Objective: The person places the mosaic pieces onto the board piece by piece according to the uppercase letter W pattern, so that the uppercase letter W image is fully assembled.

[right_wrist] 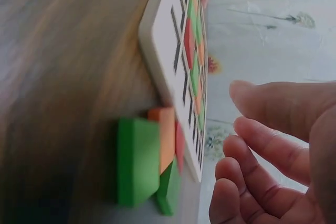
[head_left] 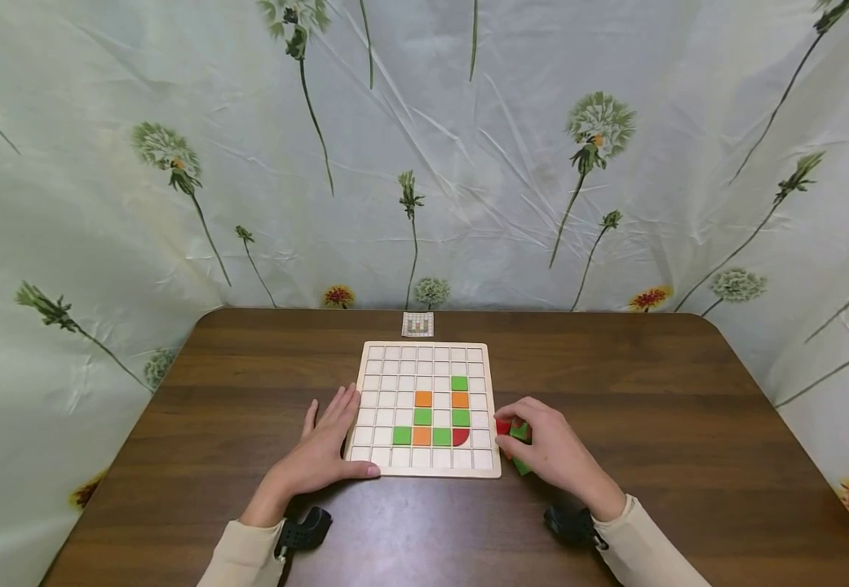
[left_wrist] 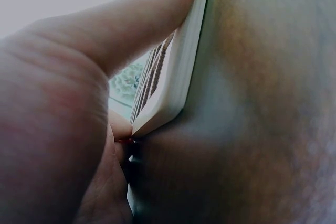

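Observation:
A white gridded board (head_left: 387, 458) with a pale wooden rim lies on the table. Green, orange and red tiles fill some of its squares, among them a red tile (head_left: 461, 437) with one rounded corner. My left hand (head_left: 317, 452) rests spread along the board's left side, its thumb at the near corner. Right of the board, my right hand (head_left: 552, 444) hovers over a small pile of loose pieces. In the right wrist view its thumb and fingers are apart with nothing between them. Below them lie a green piece (right_wrist: 139, 161), an orange piece (right_wrist: 163, 137) and a red piece (right_wrist: 179, 145).
A small card (head_left: 417, 324) with a printed grid pattern lies behind the board at the far edge of the brown wooden table (head_left: 615, 367). A pale curtain (head_left: 497, 163) with a dandelion print hangs behind the table and along its sides.

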The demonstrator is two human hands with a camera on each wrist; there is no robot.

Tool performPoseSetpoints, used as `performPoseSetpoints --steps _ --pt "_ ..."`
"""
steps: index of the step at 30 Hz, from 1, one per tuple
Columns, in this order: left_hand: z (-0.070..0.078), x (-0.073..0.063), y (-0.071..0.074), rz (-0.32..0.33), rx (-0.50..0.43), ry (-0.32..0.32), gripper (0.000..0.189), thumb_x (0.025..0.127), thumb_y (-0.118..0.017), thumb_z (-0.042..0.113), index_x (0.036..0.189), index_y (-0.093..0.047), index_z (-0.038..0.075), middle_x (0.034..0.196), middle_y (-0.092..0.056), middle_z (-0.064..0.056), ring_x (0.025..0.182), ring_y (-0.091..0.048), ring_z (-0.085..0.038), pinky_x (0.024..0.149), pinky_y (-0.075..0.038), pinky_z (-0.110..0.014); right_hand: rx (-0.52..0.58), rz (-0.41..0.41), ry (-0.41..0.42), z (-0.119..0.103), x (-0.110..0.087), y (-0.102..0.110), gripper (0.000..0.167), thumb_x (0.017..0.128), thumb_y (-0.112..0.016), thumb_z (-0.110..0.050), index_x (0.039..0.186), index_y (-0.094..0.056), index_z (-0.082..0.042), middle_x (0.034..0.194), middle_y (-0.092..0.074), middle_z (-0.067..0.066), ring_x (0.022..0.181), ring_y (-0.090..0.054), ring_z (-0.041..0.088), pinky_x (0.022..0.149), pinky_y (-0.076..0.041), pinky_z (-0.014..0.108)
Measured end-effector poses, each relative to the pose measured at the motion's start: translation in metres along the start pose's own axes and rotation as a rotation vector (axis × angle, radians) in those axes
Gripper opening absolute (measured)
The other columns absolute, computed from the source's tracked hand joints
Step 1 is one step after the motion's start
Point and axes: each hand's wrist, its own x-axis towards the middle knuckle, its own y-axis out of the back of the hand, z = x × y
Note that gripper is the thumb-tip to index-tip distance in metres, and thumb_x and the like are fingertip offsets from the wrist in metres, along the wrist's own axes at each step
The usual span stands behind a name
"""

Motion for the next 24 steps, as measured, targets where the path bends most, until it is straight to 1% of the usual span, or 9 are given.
performPoseSetpoints --steps 4,8,11,15,18,24 --pt "-0.001 -0.001 0.000 0.006 0.008 -0.001 0.123 0.077 -0.078 0.062 0.159 -0.013 -0.002 0.168 -0.006 -0.016 0.154 -0.003 -0.033 0.115 0.010 -0.061 -0.014 -0.013 -0.010 0.006 0.000 0.001 0.024 0.086 -0.081 -0.014 0.108 -0.073 -0.013 0.100 -0.064 -0.001 0.080 -0.053 0.015 0.065 -0.047 0.026" --pt "0.000 -0.001 0.000 0.009 0.005 -0.005 0.123 0.077 -0.079 0.061 0.159 -0.014 -0.002 0.168 -0.007 -0.016 0.154 -0.003 -0.034 0.115 0.010 -0.061 -0.057 -0.016 -0.011 0.011 0.003 0.002 0.024 0.085 -0.082 -0.015 0.108 -0.074 -0.011 0.102 -0.065 0.000 0.081 -0.054 0.014 0.067 -0.048 0.027" --pt "0.000 -0.001 0.000 0.009 0.003 -0.006 0.123 0.077 -0.079 0.061 0.159 -0.014 -0.003 0.168 -0.007 -0.016 0.154 -0.003 -0.034 0.115 0.010 -0.061 -0.106 -0.023 -0.001 0.012 0.005 0.003 0.026 0.085 -0.082 -0.017 0.109 -0.074 -0.009 0.102 -0.065 0.000 0.084 -0.054 0.013 0.072 -0.050 0.030" --pt "0.000 -0.001 0.000 0.006 0.006 -0.005 0.123 0.077 -0.078 0.062 0.159 -0.014 -0.002 0.168 -0.007 -0.016 0.154 -0.003 -0.033 0.115 0.010 -0.061 -0.183 -0.032 -0.009 0.011 0.009 0.002 0.029 0.084 -0.082 -0.018 0.110 -0.075 -0.007 0.103 -0.065 0.000 0.090 -0.057 0.016 0.081 -0.052 0.036" --pt "0.000 -0.001 0.001 0.005 0.004 -0.005 0.123 0.077 -0.078 0.062 0.159 -0.013 -0.002 0.168 -0.006 -0.016 0.154 -0.002 -0.033 0.115 0.011 -0.060 -0.224 -0.037 -0.016 0.011 0.011 0.001 0.028 0.085 -0.082 -0.019 0.109 -0.075 -0.007 0.103 -0.066 0.001 0.093 -0.058 0.018 0.084 -0.053 0.039" --pt "0.000 -0.001 0.001 -0.001 0.002 -0.002 0.122 0.077 -0.078 0.061 0.160 -0.012 -0.001 0.168 -0.006 -0.015 0.154 -0.002 -0.033 0.115 0.011 -0.060 -0.234 -0.051 -0.007 0.012 0.014 0.000 0.023 0.084 -0.082 -0.019 0.105 -0.076 -0.009 0.099 -0.066 -0.001 0.090 -0.056 0.016 0.083 -0.052 0.038"
